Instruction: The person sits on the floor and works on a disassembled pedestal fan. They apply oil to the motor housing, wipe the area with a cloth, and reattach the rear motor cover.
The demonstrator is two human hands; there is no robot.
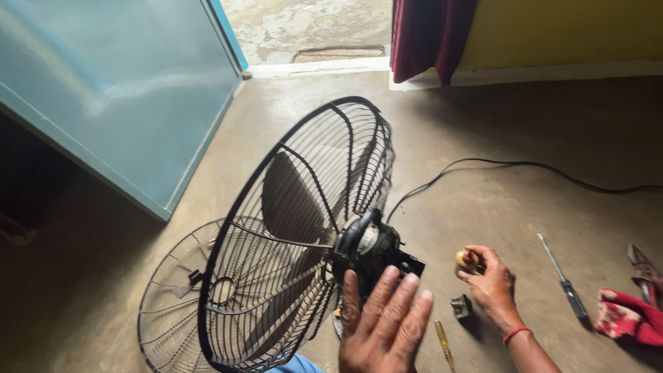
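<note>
Clearly a fan repair is mid-way: the left hand lies open, fingers spread, against the back of the black motor housing, steadying the fan cage upright on the concrete floor. The right hand pinches a small yellowish knob between its fingertips (just beside the motor). 1 loose front grille lies flat behind the fan. A screwdriver and red cloth wait nearby. My guess: fitting the knob calls for careful alignment.
</note>
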